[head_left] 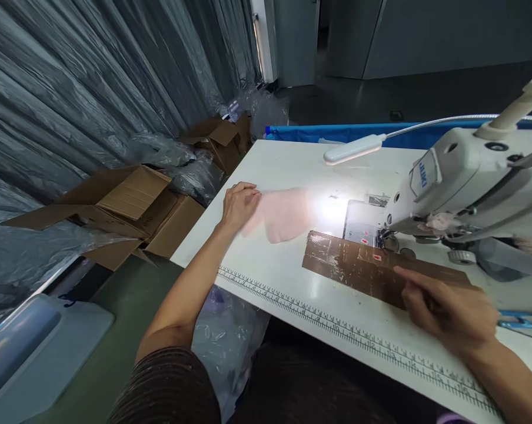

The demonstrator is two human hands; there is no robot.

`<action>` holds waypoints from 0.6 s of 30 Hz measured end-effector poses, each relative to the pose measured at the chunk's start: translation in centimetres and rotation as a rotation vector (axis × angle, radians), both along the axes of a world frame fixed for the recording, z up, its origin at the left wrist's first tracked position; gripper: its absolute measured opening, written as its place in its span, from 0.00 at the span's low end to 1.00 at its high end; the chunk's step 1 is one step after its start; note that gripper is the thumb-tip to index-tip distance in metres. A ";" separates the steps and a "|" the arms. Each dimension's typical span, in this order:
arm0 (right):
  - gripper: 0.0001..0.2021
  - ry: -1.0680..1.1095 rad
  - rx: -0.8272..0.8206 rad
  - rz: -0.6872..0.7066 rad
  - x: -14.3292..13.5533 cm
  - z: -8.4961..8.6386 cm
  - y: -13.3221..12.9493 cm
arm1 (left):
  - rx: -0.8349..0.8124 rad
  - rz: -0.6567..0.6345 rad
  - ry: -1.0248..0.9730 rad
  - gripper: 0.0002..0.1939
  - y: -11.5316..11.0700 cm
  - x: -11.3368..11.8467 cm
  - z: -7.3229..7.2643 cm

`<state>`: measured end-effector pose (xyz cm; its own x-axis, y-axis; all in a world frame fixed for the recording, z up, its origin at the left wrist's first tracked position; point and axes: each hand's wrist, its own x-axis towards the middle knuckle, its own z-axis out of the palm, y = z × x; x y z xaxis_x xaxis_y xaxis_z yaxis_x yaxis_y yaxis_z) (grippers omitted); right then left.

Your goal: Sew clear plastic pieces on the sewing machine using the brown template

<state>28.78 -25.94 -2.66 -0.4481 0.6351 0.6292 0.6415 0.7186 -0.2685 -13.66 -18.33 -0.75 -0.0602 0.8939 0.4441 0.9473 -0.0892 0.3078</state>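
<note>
The person's left hand [239, 205] rests with curled fingers on the left edge of a pale pink fabric piece [283, 215], which lies blurred on the white table [292, 282], left of the sewing machine [464, 188]; whether the fingers pinch the cloth or only press it cannot be told. The right hand [446, 309] hovers over the near end of a brown taped strip [372, 268], index finger stretched out, the other fingers loosely folded, holding nothing. To handle the fabric well, it seems wise to keep it flat and slide it evenly toward the needle plate [361, 227], without bunching under the palm. The lamp [354, 149] throws hard glare on the table just where the cloth ends. The brown strip lies between fabric and needle area. Blue scissors [524, 321] lie at the far right, cardboard boxes [129, 206] stand on the floor at left, and a printed ruler [336, 333] runs along the near edge.
</note>
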 end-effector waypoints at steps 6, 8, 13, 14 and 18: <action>0.16 0.040 -0.037 0.163 -1.2 0.2 0.0 | -0.017 -0.460 0.189 0.07 -1.1 5.1 0.7; 0.19 0.041 -0.084 0.208 -2.0 0.7 -0.4 | -0.137 -0.637 0.209 0.09 -2.0 8.2 0.5; 0.39 0.035 -0.375 0.361 -3.0 1.9 -2.3 | -0.418 -1.134 -0.034 0.07 -5.9 15.7 1.3; 0.42 0.042 -0.460 0.368 -2.9 2.2 -2.7 | -0.454 -1.204 -0.119 0.06 -6.5 16.6 1.8; 0.36 0.109 -0.943 0.330 -1.5 3.2 -2.9 | -0.568 -1.168 -0.431 0.12 -6.4 17.7 3.2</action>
<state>27.33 -28.80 0.54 -0.6614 0.7498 -0.0191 0.3867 0.3191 -0.8652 4.06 -24.76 2.47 0.8092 0.5705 0.1407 0.2291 -0.5269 0.8185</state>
